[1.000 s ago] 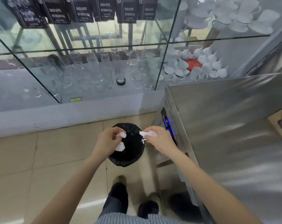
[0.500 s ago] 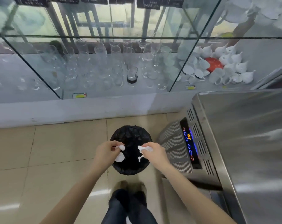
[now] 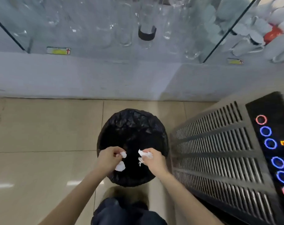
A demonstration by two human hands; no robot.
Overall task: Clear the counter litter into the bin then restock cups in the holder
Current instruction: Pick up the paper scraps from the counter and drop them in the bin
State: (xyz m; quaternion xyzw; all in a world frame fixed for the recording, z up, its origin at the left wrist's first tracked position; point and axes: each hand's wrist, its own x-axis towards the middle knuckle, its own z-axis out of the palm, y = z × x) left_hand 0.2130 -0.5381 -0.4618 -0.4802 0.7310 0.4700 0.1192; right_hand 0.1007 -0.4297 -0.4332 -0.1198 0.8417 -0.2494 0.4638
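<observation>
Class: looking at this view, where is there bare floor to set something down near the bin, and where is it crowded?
Bare tiled floor lies left of the bin, up to the grey ledge. Right of it, the vented steel machine stands close. The glass shelf is packed.

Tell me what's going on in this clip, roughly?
A person stands over a black-lined bin on the tiled floor, both hands held above its opening. The left hand pinches crumpled white paper scraps, and the right hand grips another white wad. None of it has been let go yet, so the litter is about to be dropped in. A steel appliance with lit round buttons sits to the right; shelves of glasses are behind glass beyond the bin.
</observation>
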